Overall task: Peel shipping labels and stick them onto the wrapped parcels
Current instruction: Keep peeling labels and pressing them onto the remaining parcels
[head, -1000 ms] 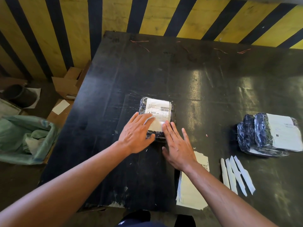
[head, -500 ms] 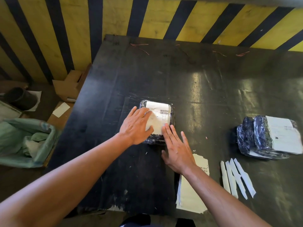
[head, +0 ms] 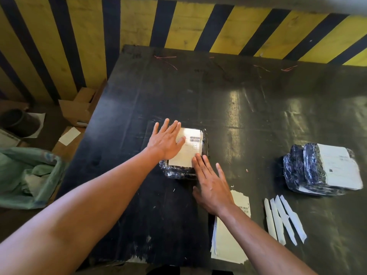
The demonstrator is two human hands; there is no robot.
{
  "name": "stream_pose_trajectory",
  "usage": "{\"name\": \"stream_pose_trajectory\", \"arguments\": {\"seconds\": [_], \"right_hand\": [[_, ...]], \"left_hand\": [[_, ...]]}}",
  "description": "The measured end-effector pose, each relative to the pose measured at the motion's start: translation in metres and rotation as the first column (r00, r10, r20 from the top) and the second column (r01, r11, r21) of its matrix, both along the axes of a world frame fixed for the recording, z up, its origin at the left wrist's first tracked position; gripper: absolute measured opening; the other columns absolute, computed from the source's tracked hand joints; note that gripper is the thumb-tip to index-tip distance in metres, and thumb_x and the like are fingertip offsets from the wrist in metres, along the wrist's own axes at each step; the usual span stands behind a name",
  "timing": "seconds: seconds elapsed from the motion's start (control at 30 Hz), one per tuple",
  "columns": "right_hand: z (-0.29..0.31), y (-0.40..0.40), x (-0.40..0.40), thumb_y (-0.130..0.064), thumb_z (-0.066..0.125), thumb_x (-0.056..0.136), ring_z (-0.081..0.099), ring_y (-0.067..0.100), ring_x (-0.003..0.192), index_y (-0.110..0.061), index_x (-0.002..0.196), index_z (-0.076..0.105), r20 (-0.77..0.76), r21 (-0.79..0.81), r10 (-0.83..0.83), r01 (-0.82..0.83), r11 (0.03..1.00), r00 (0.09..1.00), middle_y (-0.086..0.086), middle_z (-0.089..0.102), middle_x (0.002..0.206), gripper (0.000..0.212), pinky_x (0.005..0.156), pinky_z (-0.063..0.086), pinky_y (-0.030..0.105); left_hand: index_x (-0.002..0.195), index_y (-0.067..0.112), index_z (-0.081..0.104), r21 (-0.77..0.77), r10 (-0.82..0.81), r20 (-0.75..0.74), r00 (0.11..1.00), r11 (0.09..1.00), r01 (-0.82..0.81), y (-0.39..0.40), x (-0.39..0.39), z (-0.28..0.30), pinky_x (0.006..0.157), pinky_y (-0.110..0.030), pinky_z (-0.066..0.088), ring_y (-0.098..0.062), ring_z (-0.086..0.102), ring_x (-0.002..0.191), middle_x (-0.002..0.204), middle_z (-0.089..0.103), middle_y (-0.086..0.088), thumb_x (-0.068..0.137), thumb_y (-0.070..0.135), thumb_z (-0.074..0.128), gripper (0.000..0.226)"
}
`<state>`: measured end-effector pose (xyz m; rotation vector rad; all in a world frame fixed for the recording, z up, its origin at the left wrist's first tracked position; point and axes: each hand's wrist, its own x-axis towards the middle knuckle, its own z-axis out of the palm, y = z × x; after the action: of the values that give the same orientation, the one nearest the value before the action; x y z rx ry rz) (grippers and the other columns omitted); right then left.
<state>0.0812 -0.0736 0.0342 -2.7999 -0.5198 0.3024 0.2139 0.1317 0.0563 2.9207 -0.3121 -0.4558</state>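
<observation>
A dark plastic-wrapped parcel (head: 205,144) lies near the middle of the black table (head: 228,100). A white shipping label (head: 189,153) with a barcode lies on its top. My left hand (head: 165,140) lies flat with straight fingers on the label's left part. My right hand (head: 211,185) is flat too, its fingertips pressing the label's near right corner. A stack of label sheets (head: 228,239) lies at the near table edge, partly under my right forearm.
Two labelled wrapped parcels (head: 321,168) sit stacked at the right. Several white backing strips (head: 284,219) lie in front of them. Left of the table are a green bag (head: 29,175), cardboard boxes (head: 77,110) and a dark bucket (head: 18,122). A yellow-black striped wall stands behind.
My left hand has slid away from me and leftward across the label, its fingers now straight past the parcel's far left edge. My right hand has stayed at the near right corner.
</observation>
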Motion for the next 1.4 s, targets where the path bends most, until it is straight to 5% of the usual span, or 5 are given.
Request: {"name": "stream_pose_trajectory", "arguments": {"seconds": [0.13,0.27,0.77,0.93,1.4], "right_hand": [[0.003,-0.001,0.002,-0.033,0.057,0.097,-0.007,0.011,0.161,-0.023,0.168,0.008,-0.02,0.217,-0.041,0.044,0.975,0.999,-0.008,-0.004,0.176,0.087,0.131,0.011,0.045],[0.006,-0.001,0.012,-0.029,0.069,0.094,0.03,0.013,0.154,-0.022,0.16,0.034,-0.082,0.528,-0.371,0.357,0.771,0.925,0.001,0.03,0.169,0.076,0.123,0.028,0.028],[0.039,-0.004,0.09,-0.049,0.089,0.075,0.06,0.014,0.063,-0.011,0.084,0.068,-0.821,0.407,-0.342,0.889,0.211,0.458,-0.002,0.069,0.072,0.045,0.062,0.045,0.028],[0.067,-0.016,0.101,-0.038,0.084,0.086,0.053,0.0,0.042,-0.013,0.081,0.069,-0.796,0.476,-0.311,0.854,0.209,0.52,-0.005,0.067,0.065,0.03,0.056,0.041,0.024],[0.018,-0.166,0.06,-0.024,0.064,0.1,0.066,0.019,0.098,-0.019,0.106,0.074,-0.666,0.451,-0.521,0.844,0.289,0.534,-0.004,0.074,0.102,0.013,0.074,0.05,0.027]], "left_hand": [[0.168,0.024,-0.003,-0.269,0.261,-0.069,0.963,0.925,-0.27,0.004,-0.014,0.0,0.13,-0.051,0.013,-0.024,0.001,0.163,0.177,-0.006,-0.002,0.107,0.061,0.03,0.079],[0.159,0.022,0.042,-0.503,0.561,-0.277,0.78,0.607,-0.616,0.016,-0.046,-0.004,0.103,-0.035,0.045,-0.021,0.059,0.13,0.153,0.053,-0.005,0.1,0.053,0.059,0.068],[0.1,0.011,0.077,-0.579,0.511,-0.719,0.471,-0.064,-0.813,0.011,-0.056,0.02,0.076,-0.026,0.053,-0.01,0.067,0.08,0.089,0.078,0.002,0.093,0.033,0.078,0.023],[0.104,0.011,0.077,-0.633,0.522,-0.679,0.516,-0.059,-0.772,-0.003,-0.047,0.038,0.078,-0.028,0.054,-0.012,0.07,0.083,0.09,0.079,0.001,0.095,0.032,0.076,0.022],[0.144,0.009,0.057,-0.553,0.402,-0.577,0.711,0.448,-0.702,-0.164,-0.068,-0.007,0.1,-0.038,0.056,-0.024,0.066,0.115,0.128,0.069,-0.005,0.109,0.032,0.054,0.042]]}}
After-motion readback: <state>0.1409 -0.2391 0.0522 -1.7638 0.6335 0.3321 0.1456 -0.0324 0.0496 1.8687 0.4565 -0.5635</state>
